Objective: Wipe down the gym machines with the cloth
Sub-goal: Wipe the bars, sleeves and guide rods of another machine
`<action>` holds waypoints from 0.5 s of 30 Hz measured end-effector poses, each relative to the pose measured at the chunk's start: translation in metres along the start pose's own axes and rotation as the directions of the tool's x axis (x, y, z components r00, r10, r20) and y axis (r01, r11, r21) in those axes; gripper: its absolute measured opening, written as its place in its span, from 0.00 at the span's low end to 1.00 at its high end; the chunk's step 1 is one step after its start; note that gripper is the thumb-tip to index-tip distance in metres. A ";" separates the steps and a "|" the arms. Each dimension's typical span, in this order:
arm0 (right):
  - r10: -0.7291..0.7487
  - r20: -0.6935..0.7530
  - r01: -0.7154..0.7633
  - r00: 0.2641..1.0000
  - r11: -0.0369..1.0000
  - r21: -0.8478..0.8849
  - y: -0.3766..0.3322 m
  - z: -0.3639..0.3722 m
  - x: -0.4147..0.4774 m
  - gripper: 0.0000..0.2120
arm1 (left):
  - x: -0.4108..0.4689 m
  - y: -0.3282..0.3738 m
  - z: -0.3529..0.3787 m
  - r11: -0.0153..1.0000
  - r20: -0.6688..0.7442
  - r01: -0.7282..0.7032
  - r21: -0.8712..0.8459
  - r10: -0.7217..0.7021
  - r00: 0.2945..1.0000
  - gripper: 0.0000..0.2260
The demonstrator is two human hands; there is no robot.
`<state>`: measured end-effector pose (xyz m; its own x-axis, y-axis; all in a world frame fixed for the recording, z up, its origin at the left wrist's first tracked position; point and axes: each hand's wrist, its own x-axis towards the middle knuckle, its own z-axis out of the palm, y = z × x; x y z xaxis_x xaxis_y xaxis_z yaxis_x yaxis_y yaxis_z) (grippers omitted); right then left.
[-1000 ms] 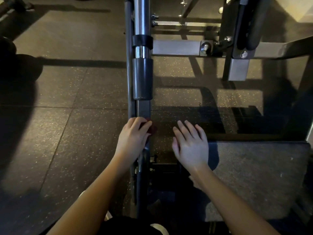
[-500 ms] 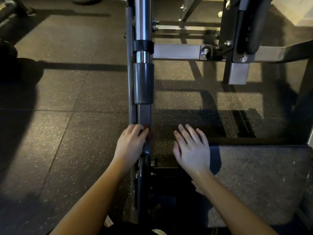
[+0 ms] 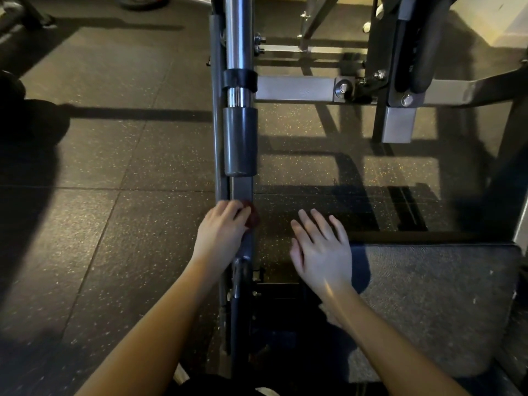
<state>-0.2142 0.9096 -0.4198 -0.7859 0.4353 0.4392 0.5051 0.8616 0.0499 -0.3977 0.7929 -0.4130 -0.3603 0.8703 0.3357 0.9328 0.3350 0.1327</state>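
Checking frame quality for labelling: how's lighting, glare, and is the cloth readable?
Head view: dim, long hard shadows across the rubber floor; glare streak on the chrome bar; dark red cloth under the left hand barely shows.

At upper middle the chrome tube (image 3: 238, 38) is polished, glossy metal, while the dark sleeve (image 3: 240, 141) below it looks like smooth matt plastic or rubber. The square cross beam (image 3: 294, 88) running right from it is grey metal with a soft sheen, and its bolt head (image 3: 343, 90) is shiny. The floor tiles (image 3: 114, 224) are black rubber, grainy and flecked with pale specks; the platform (image 3: 428, 295) at lower right is rougher and grey, and the dark red cloth (image 3: 253, 218) at centre shows only a matt edge.
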 end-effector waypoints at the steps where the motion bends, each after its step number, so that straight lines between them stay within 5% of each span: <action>1: 0.001 -0.002 -0.001 1.000 1.000 0.002 0.000 -0.001 0.000 0.18 | 0.009 0.001 -0.002 0.999 -0.044 0.041 -0.002 -0.041 0.998 0.16; 5: -0.010 -0.007 0.010 1.000 1.000 0.005 0.001 0.001 0.000 0.17 | -0.002 0.003 0.008 0.993 -0.110 0.107 -0.059 -0.113 0.988 0.18; 10: 0.000 0.003 0.000 1.000 1.000 0.006 0.001 0.003 0.001 0.18 | -0.039 -0.005 0.015 0.989 0.052 -0.140 -0.056 0.143 0.988 0.18; 15: -0.007 0.025 0.006 1.000 1.000 0.018 0.000 0.000 0.001 0.18 | -0.006 0.004 0.001 0.993 -0.015 0.100 -0.068 -0.101 0.995 0.18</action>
<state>-0.2150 0.9098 -0.4191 -0.7980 0.4357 0.4164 0.4936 0.8689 0.0369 -0.3919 0.7887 -0.4154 -0.4527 0.8264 0.3348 0.8899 0.3949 0.2284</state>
